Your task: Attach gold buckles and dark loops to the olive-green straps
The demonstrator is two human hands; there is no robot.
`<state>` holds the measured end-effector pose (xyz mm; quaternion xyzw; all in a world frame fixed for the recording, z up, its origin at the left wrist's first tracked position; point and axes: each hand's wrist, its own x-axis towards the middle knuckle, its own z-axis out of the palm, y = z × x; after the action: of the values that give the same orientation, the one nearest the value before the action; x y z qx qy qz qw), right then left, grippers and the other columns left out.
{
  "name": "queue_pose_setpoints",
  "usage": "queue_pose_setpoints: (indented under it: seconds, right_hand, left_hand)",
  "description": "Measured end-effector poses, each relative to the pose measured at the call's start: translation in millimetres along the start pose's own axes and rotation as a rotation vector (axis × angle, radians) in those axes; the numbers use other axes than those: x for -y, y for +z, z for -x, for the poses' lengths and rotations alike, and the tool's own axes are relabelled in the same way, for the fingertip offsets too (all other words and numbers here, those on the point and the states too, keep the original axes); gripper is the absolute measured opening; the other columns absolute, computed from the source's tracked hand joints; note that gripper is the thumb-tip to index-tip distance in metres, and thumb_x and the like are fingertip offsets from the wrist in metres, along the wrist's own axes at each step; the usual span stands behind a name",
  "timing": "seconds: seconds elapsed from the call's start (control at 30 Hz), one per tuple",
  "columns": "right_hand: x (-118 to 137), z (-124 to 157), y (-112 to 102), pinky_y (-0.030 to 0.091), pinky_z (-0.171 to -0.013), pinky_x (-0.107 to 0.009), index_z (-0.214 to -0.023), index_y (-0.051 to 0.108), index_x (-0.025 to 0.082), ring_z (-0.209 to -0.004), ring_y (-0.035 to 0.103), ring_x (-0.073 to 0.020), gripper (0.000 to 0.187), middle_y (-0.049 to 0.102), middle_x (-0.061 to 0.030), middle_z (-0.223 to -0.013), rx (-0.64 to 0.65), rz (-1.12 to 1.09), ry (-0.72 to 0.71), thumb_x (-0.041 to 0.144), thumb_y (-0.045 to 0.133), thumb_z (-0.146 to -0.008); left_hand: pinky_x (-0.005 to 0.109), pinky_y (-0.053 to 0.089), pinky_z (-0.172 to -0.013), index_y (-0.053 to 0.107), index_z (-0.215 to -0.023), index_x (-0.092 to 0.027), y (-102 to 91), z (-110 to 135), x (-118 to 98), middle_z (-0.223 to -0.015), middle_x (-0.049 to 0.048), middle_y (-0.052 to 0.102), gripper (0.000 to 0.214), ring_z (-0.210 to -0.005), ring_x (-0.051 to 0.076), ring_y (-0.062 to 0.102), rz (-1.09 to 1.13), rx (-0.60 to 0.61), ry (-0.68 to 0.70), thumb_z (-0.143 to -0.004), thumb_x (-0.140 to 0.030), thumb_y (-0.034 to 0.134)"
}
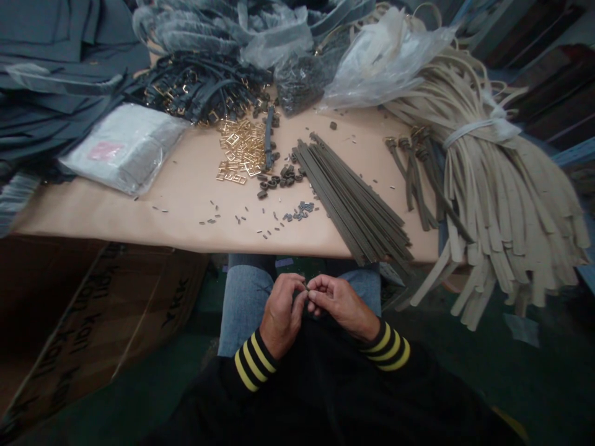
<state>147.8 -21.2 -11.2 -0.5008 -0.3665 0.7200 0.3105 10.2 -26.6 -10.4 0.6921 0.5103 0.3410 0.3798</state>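
Note:
My left hand and my right hand meet above my lap, just off the table's front edge. Both are closed in a pinch, thumbs against fingers, around one small dark piece too tiny to make out. On the table in front of them lie small dark metal bits, partly heaped, partly scattered. Behind these is a cluster of dark strap loops. Gold buckles are piled further back, with a short dark strap beside them. To the right a bundle of brown straps overhangs the edge.
Pale straps, tied together, spill over the table's right side. Dark straps with buckles and plastic bags fill the back. A plastic-wrapped pack lies left. A cardboard box stands below the table at left.

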Motion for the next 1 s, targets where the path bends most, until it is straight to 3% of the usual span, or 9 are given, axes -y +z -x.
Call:
queue_pose_setpoints:
  seconds: [0.1,0.2,0.27,0.4,0.5,0.63,0.8,1.0]
  right_hand:
    - [-1.9,-0.6,-0.4,0.041,-0.046,-0.019,-0.073,0.049,0.013,-0.046,0.051,-0.0065,0.025,0.055,0.0035,-0.053,-0.032,-0.015,0.000,0.033,0.062,-0.065]
    - [-1.4,-0.2,-3.3,0.041,-0.045,-0.018,-0.073,0.049,0.013,-0.045,0.050,-0.0058,0.025,0.055,0.0040,-0.053,-0.094,-0.075,0.003,0.033,0.063,-0.064]
    - [-0.1,0.6,-5.5,0.041,-0.045,-0.018,-0.073,0.050,0.013,-0.047,0.051,-0.0057,0.026,0.056,0.0031,-0.057,-0.089,-0.134,0.013,0.032,0.064,-0.064]
    - [1.3,2.4,-7.0,0.042,-0.046,-0.017,-0.073,0.052,0.013,-0.049,0.052,-0.0053,0.026,0.059,0.0003,-0.066,-0.037,-0.210,0.042,0.032,0.066,-0.063]
    - [0.7,2.4,-6.0,0.043,-0.046,-0.017,-0.073,0.052,0.013,-0.049,0.052,-0.0051,0.025,0.059,0.0002,-0.066,-0.022,-0.218,0.056,0.031,0.066,-0.063]
    - [0.5,1.4,-3.7,0.043,-0.047,-0.018,-0.074,0.052,0.012,-0.050,0.052,-0.0054,0.025,0.058,0.0004,-0.065,0.005,-0.190,0.062,0.032,0.065,-0.065]
    - [0.4,-0.1,-2.1,0.039,-0.042,-0.016,-0.075,0.049,0.014,-0.048,0.051,-0.0058,0.028,0.058,0.0000,-0.066,0.010,-0.084,0.052,0.036,0.062,-0.066]
    - [6.3,-4.3,-7.4,0.026,-0.033,-0.014,-0.076,0.043,0.015,-0.035,0.040,-0.0031,0.029,0.054,0.0034,-0.054,0.076,0.118,0.024,0.043,0.050,-0.074]
  left_hand:
    - [0.033,0.040,-0.077,0.045,-0.073,-0.017,0.7,2.2,-5.9,-0.088,0.0088,0.048,0.008,-0.088,0.019,0.048,-0.017,0.017,0.034,-0.075,-0.010,0.041]
    - [0.031,0.041,-0.075,0.044,-0.074,-0.017,-1.8,5.5,-10.5,-0.087,0.0076,0.047,0.007,-0.085,0.017,0.048,0.048,0.143,0.094,-0.075,-0.010,0.042]
    - [0.030,0.041,-0.075,0.044,-0.075,-0.017,-5.7,5.2,-8.1,-0.086,0.0068,0.047,0.009,-0.084,0.016,0.047,0.069,0.139,0.064,-0.075,-0.009,0.040]
    - [0.033,0.038,-0.079,0.048,-0.084,-0.016,-14.9,-3.9,6.0,-0.089,0.0067,0.049,0.015,-0.087,0.018,0.048,0.034,-0.063,-0.223,-0.072,-0.011,0.041]
    - [0.030,0.042,-0.069,0.050,-0.088,-0.015,-17.3,-13.1,9.8,-0.077,0.0038,0.055,0.016,-0.071,0.015,0.052,0.226,0.012,-0.444,-0.075,-0.023,0.043]
    - [0.023,0.041,-0.055,0.053,-0.080,-0.014,-12.9,-22.0,3.6,-0.060,-0.0011,0.053,0.022,-0.053,0.010,0.049,0.479,0.071,-0.522,-0.076,-0.033,0.044]
    - [0.019,0.036,-0.048,0.052,-0.067,-0.015,-7.7,-22.1,-1.5,-0.050,-0.0043,0.049,0.014,-0.045,0.008,0.044,0.427,0.062,-0.492,-0.072,-0.029,0.050]
    - [0.021,0.037,-0.054,0.057,-0.069,-0.017,-22.0,-27.3,-5.8,-0.056,-0.0008,0.053,0.015,-0.053,0.011,0.049,0.152,0.169,-0.245,-0.077,-0.024,0.045]
